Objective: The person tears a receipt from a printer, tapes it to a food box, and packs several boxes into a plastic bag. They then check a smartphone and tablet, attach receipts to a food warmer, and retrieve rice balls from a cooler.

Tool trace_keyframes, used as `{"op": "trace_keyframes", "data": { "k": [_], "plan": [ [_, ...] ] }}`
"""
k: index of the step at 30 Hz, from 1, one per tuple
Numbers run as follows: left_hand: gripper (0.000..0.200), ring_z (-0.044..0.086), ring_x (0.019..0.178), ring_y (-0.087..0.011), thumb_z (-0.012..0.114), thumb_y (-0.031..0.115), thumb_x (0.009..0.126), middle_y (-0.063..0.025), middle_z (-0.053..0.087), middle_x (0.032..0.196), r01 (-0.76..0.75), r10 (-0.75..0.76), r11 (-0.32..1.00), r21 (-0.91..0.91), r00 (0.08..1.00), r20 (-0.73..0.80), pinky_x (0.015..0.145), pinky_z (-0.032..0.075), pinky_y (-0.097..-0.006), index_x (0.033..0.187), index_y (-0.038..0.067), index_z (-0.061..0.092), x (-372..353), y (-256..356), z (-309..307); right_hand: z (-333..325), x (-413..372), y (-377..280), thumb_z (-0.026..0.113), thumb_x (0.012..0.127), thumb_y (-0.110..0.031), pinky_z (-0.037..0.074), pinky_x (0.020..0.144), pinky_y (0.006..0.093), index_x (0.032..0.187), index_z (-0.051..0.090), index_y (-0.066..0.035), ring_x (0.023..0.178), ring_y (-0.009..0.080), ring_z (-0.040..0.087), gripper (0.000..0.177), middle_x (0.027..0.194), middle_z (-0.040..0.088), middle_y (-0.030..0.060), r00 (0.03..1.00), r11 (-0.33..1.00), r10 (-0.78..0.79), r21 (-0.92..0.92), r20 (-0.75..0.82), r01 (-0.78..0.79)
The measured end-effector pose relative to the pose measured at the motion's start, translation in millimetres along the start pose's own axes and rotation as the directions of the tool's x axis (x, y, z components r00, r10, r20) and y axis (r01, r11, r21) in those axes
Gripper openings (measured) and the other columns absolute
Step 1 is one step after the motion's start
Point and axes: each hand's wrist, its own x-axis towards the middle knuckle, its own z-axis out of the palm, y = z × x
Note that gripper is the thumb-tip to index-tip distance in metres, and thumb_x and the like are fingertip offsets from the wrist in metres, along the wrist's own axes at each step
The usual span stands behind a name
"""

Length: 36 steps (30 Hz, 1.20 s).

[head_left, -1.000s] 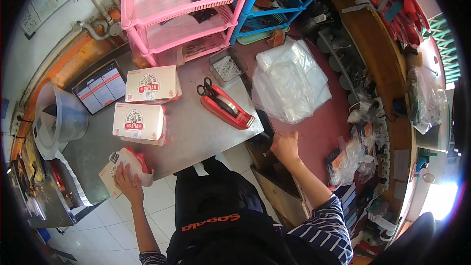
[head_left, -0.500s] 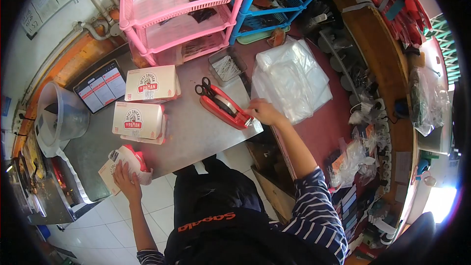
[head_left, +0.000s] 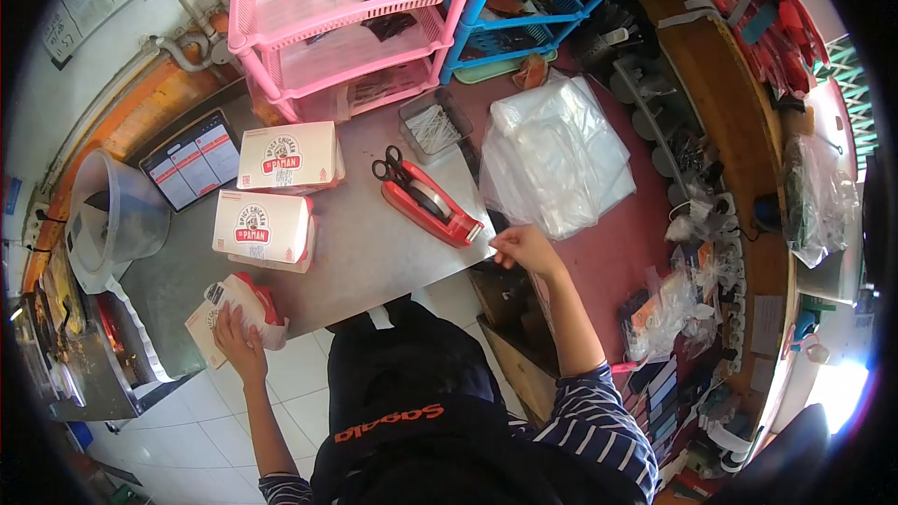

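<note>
At the table's near left corner, my left hand grips a small white printed food box, its fingers lying over the top. Something red shows at that box's far side; I cannot make out what it is. My right hand is just right of the red tape dispenser, thumb and finger pinched by its cutting end. The pinch seems to hold a strip of clear tape, hardly visible. Black-handled scissors lie against the dispenser's far end. Two stacks of "Spicy Chicken" boxes stand beyond my left hand.
A tablet and a clear bucket are at the left. Pink and blue tiered racks stand at the back, near a tray of white sticks. Clear plastic bags lie on the right-hand surface.
My right hand has moved from the dispenser's cutting end a little to the right and toward me, its fingers now pinched. My left hand stays on the box.
</note>
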Motion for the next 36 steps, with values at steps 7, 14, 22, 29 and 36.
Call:
{"op": "trace_keyframes", "data": {
  "k": [7, 14, 22, 29, 36],
  "plan": [
    [0.043, 0.035, 0.120, -0.0324, 0.049, 0.029, 0.083, -0.0134, 0.040, 0.130, 0.037, -0.036, 0.994, -0.100, 0.999, 0.015, 0.102, 0.020, -0.0451, 0.119, 0.006, 0.048, 3, -7, -3, 10, 10, 45, 0.063, 0.082, -0.023, 0.043, 0.045, 0.0219, 0.082, 0.065, 0.001, 0.050, 0.0088, 0.055, 0.024, 0.063, 0.061, 0.0050, 0.991, 0.982, 0.087, 0.156, 0.104, -0.103],
    [0.050, 0.040, 0.114, -0.0317, 0.066, 0.023, 0.067, -0.0137, 0.045, 0.125, -0.091, 0.095, 0.974, -0.208, 0.995, 0.012, 0.094, 0.030, -0.0436, 0.113, 0.008, 0.053, 12, -48, -17, 20, 36, 61, 0.051, 0.083, -0.031, 0.048, 0.070, 0.0433, 0.085, 0.068, -0.007, 0.078, 0.0347, 0.062, 0.030, 0.080, 0.064, 0.0191, 0.856, 0.669, -0.206, -0.706, -0.475, -0.231],
    [0.064, 0.038, 0.122, -0.0281, 0.074, 0.031, 0.062, -0.0062, 0.048, 0.126, -0.014, 0.047, 0.945, -0.326, 0.995, 0.093, 0.102, 0.021, -0.0486, 0.116, 0.009, 0.048, 14, -69, -32, 102, -9, -91, 0.062, 0.079, -0.014, 0.036, 0.045, 0.0247, 0.081, 0.065, -0.002, 0.047, 0.0075, 0.044, 0.013, 0.054, 0.051, 0.0011, 0.956, 0.938, -0.292, -0.200, -0.023, 0.282],
    [0.083, 0.042, 0.117, -0.0303, 0.077, 0.033, 0.057, -0.0114, 0.053, 0.117, 0.110, -0.087, 0.879, -0.464, 0.994, 0.071, 0.101, 0.022, -0.0488, 0.124, 0.003, 0.038, 19, -69, -34, 388, 34, -218, 0.061, 0.076, -0.032, 0.048, 0.065, 0.0397, 0.079, 0.065, -0.008, 0.073, 0.0307, 0.060, 0.025, 0.079, 0.062, 0.0134, 0.514, 0.325, -0.533, -0.398, 0.672, 0.858],
    [0.096, 0.035, 0.124, -0.0298, 0.078, 0.044, 0.056, -0.0141, 0.043, 0.128, 0.125, -0.118, 0.922, -0.367, 0.992, 0.041, 0.101, 0.020, -0.0472, 0.129, 0.002, 0.031, 16, -63, -19, 441, 57, -245, 0.068, 0.065, -0.046, 0.051, 0.065, 0.0380, 0.088, 0.067, -0.015, 0.084, 0.0244, 0.063, 0.038, 0.084, 0.065, 0.0079, 0.762, 0.085, -0.212, -0.765, 0.612, 0.638]
  ]
}}
